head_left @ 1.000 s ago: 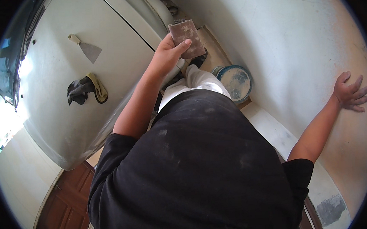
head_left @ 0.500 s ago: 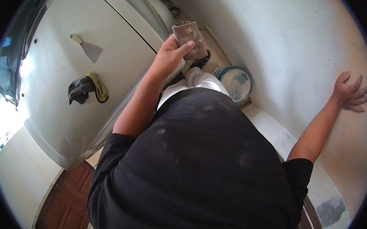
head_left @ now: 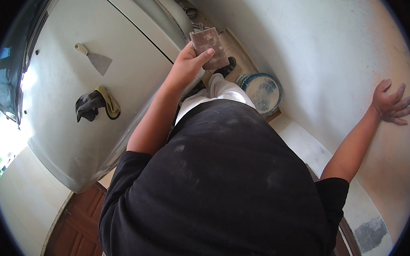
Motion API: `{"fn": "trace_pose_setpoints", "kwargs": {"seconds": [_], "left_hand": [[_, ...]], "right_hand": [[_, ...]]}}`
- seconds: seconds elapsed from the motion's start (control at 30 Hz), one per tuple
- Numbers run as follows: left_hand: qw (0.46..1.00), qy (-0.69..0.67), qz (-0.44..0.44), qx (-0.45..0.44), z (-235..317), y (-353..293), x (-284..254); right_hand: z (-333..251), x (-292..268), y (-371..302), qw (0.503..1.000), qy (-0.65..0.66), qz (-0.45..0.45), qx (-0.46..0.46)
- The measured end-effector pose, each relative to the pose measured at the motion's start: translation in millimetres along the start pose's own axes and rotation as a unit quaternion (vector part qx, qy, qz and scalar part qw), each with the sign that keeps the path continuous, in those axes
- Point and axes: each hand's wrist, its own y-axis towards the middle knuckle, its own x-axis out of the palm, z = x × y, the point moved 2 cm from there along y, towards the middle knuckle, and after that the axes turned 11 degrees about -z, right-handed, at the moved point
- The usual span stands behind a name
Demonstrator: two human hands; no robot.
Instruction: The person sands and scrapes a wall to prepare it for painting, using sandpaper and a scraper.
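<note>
A piece of brown sandpaper (head_left: pixel 211 46), marked with pale dust, is gripped in my left hand (head_left: pixel 190 59). My thumb presses on its face; the other fingers are hidden behind it. Far to the right, my right hand (head_left: pixel 392 103) lies on the pale wall (head_left: pixel 312 53) with its fingers spread, and dust whitens the fingertips. The left arm reaches forward between a light-coloured car (head_left: pixel 132 71) and that wall.
On the car's hood lie a putty knife (head_left: pixel 94 58) with a pale handle and a dark cap (head_left: pixel 97 104) with a yellowish part. A dusty blue-rimmed bucket (head_left: pixel 261 95) stands at the wall's foot. A brown panelled door (head_left: pixel 78 232) shows at lower left.
The sandpaper and my left hand have shifted very slightly left and down in the picture, as has the car with the things on it. My right hand stays on the wall.
</note>
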Motion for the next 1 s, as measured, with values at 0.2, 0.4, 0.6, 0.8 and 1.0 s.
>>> {"fn": "trace_pose_setpoints", "kwargs": {"seconds": [0.2,0.4,0.6,0.8,1.0], "left_hand": [[1.000,-0.006,-0.009,-0.021,-0.8,1.0,3.9],[0.999,-0.014,-0.037,-0.019,4.7,16.5,5.5],[1.000,-0.003,-0.016,-0.010,8.6,15.9,10.6],[0.999,-0.002,-0.014,-0.034,11.8,5.5,6.5],[1.000,-0.006,0.003,-0.023,11.0,28.1,-10.0]], "right_hand": [[0.2,0.6,1.0,1.000,0.025,-0.005,-0.005],[1.4,8.6,-2.5,0.999,0.041,-0.018,0.016],[1.5,5.7,-4.8,0.998,0.062,-0.009,0.014],[1.2,14.8,-18.6,0.994,0.097,-0.017,0.046],[-19.5,-3.2,-24.0,0.970,0.233,0.019,0.068]]}}
